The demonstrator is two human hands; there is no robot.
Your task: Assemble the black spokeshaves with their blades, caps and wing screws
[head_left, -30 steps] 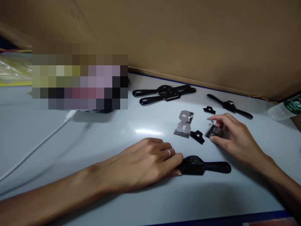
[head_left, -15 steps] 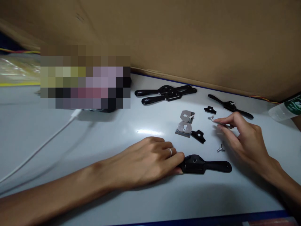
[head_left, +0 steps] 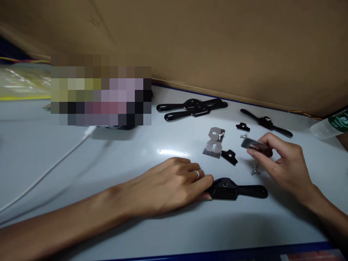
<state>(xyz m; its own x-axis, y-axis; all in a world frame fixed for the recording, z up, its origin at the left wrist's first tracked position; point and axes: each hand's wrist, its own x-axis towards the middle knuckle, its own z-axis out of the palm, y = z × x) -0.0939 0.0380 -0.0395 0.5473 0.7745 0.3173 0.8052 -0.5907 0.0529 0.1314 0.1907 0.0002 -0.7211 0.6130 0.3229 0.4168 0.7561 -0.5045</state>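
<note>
My left hand (head_left: 182, 183) is closed on the left handle of a black spokeshave body (head_left: 225, 189), which lies on the table. A ring is on one of its fingers. My right hand (head_left: 282, 159) pinches a flat metal blade (head_left: 252, 144) between thumb and fingers, just above the table and tilted. Close by lie a silver wing screw (head_left: 255, 170) and another wing screw (head_left: 243, 136). Two more slotted blades, an upper blade (head_left: 214, 133) and a lower blade (head_left: 212, 149), lie between the hands, with a black cap plate (head_left: 230, 157) beside them and another cap plate (head_left: 243, 127) farther back.
Two overlapping black spokeshaves (head_left: 199, 110) lie at the back, and a third spokeshave (head_left: 266, 122) farther right. A bottle (head_left: 330, 125) stands at the right edge. A white cable (head_left: 51, 163) crosses the left side. Cardboard (head_left: 217, 43) walls the back; a blurred-out patch covers things at left.
My right hand has turned the blade from nearly edge-on so its face shows, partly over the far wing screw. My left hand and the spokeshave body stay put.
</note>
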